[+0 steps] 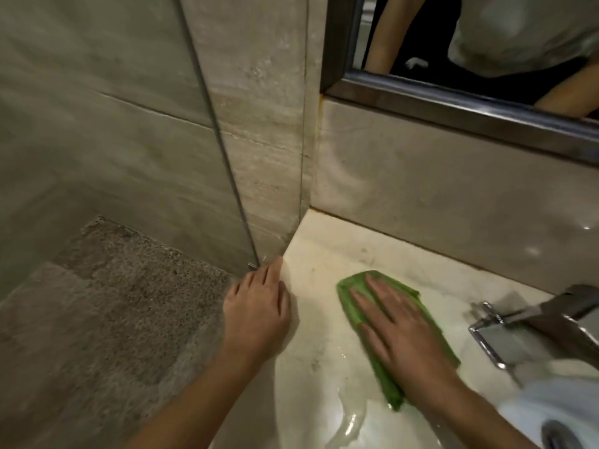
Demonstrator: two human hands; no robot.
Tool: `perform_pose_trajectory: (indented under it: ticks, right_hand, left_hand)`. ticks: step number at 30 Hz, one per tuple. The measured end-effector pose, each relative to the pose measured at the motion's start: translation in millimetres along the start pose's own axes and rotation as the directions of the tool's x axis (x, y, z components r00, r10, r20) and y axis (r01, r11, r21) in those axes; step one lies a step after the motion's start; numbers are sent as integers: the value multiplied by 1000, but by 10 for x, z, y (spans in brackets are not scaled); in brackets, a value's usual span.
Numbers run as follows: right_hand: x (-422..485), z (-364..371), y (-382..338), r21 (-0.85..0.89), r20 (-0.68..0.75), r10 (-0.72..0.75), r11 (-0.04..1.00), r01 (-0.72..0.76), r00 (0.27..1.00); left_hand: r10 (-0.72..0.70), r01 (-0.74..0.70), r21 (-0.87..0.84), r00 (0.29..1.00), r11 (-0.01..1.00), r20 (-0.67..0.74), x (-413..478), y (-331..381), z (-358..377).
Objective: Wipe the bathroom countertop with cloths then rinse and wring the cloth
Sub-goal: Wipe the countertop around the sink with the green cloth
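Green cloth (397, 288) is pressed on the marble countertop (324, 251) by the straight-fingered right hand (402, 332) — left hand (259, 315) rested at nine o'clock, fingers relaxed.

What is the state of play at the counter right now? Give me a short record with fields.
left hand: flat, fingers straight, resting on the left edge of the countertop by the wall corner
right hand: flat, pressing the green cloth onto the countertop
green cloth: spread under the right hand, left of the faucet
puddle: on the countertop, nearer the camera than the cloth
sink: partly in view, lower right
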State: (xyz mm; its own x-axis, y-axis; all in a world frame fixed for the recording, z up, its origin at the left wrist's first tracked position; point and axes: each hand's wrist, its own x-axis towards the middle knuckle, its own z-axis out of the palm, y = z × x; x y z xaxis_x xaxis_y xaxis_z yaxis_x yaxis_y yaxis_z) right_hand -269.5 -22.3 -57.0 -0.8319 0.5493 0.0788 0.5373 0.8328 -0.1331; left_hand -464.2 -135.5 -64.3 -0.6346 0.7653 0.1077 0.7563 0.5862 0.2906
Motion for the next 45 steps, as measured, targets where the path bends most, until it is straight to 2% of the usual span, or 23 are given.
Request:
perform_pose_trajectory:
  ticks: [3,5,8,11,14,17,18,21,24,26,27,29,32,33,35,38,39,42,43,45]
  right_hand:
    - [294,16,224,34,-44,189,982,-188,981]
    - [616,152,81,33,-46,234,972,-232,971]
    - [572,219,-292,-13,-68,122,992,-123,990]
    - [-6,120,-330,-16,16,22,1000,-22,1000]
    - [-254,27,-82,51,71,84,995,-88,994]
    - [84,49,-48,41,17,162,986,-163,987]
    - [275,87,-111,37,0,167,985,-167,986]
    - [523,193,-445,53,-11,49,997,-48,999]
    - [27,190,-678,42,45,-143,989,141,989]
    - [-349,80,-572,77,112,-189,980,181,976]
    - [-398,52,-436,76,111,-168,984,160,980]
    - [-219,36,-224,54,96,-17,998,12,995]
    - [265,147,-404,60,11,127,990,-127,992]
    - [299,196,-569,53,-1,121,991,-121,993]
    - [57,229,-826,37,8,7,999,-7,1000]
    - [-547,76,-698,62,99,-105,993,99,990]
    - [-608,56,-542,48,94,-90,995,86,992]
    - [-221,64,-270,43,39,102,994,-103,994]
    - [-27,111,-315,50,18,149,987,-150,989]
    - [173,203,-562,37,18,152,988,-152,988]
  left_hand:
    - [-8,8,-9,1000,1000,7,10,4,8]
    - [-11,13,-23,999,1000,46,14,7,8]
    - [-17,18,-20,999,1000,30,0,2,4]
    - [-7,7,-19,999,1000,51,-153,-33,-75]
    - [9,3,-88,990,996,138,-491,-186,-166]
    - [-10,42,-224,990,974,144,-691,-269,-165]
    - [-18,45,-207,992,977,128,-688,-275,-138]
    - [-17,20,-66,999,998,37,-660,-271,-104]
    - [-23,29,-95,998,995,64,-670,-278,-144]
    - [-19,30,-123,996,992,84,-671,-258,-169]
    - [-14,25,-131,996,991,85,-670,-243,-177]
    - [-11,23,-142,996,990,84,-661,-229,-166]
    - [-10,24,-166,996,986,86,-646,-244,-132]
    - [-8,23,-175,996,984,86,-646,-242,-131]
    - [-1,19,-189,995,982,95,-658,-236,-151]
    - [0,17,-174,995,985,98,-664,-240,-177]
    - [-3,20,-175,995,984,96,-663,-237,-174]
    - [-15,33,-196,996,980,90,-663,-244,-147]
    - [-17,34,-202,996,979,88,-667,-249,-136]
    - [-20,37,-201,996,979,83,-665,-251,-128]
